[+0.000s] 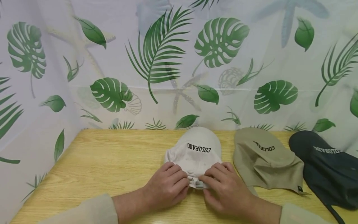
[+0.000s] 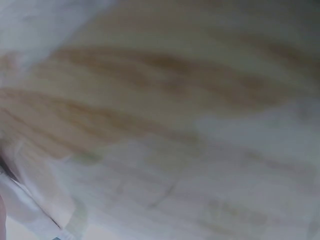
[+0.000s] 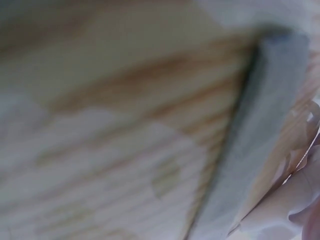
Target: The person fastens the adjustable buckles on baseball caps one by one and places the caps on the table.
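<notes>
A white cap lies on the wooden table with its COLORADO lettering upside down in the head view. Both hands are at its near edge, around the back strap and a small metal buckle. My left hand pinches the strap left of the buckle. On the other side, the fingers of my right hand grip the strap beside the buckle. Pale cap fabric shows at the lower left of the left wrist view. In the right wrist view, cap fabric appears at the right edge.
A khaki cap lies right of the white one, and a dark cap lies beyond it with its strap hanging toward the near edge. Leaf-printed cloth stands behind the table. A blurred grey band crosses the right wrist view.
</notes>
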Action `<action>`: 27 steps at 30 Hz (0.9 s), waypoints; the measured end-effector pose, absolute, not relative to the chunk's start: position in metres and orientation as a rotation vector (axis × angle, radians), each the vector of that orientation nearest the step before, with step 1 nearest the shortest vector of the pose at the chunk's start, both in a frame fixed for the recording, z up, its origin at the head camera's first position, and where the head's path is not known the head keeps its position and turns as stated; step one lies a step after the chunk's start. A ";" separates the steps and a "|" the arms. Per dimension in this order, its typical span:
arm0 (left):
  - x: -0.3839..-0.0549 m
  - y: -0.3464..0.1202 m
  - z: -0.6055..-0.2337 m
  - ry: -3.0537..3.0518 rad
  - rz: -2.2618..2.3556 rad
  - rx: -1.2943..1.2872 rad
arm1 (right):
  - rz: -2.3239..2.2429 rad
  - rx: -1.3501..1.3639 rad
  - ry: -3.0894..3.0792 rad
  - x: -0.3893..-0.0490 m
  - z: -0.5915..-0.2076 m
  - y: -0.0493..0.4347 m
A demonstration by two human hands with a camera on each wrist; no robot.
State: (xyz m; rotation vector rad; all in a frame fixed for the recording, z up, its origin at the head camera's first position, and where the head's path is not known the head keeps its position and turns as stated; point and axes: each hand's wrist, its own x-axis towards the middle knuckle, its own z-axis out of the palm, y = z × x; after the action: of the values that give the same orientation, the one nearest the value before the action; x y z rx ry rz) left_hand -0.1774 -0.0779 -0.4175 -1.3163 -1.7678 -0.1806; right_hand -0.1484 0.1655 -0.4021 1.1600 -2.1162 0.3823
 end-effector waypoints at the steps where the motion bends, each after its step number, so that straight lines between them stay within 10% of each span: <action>1: -0.177 -0.078 -0.417 -1.775 -0.178 -1.313 | 0.384 1.162 -2.112 -0.148 -0.402 0.166; 27: -0.176 -0.073 -0.418 -1.736 -0.233 -1.411 | 0.381 1.299 -1.925 -0.150 -0.406 0.157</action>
State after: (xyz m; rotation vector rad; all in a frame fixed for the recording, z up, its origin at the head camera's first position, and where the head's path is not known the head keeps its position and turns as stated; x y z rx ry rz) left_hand -0.1757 -0.0726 -0.4183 -1.4110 -1.7358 -0.2328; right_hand -0.1497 0.1567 -0.4065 1.2987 -1.9253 0.3814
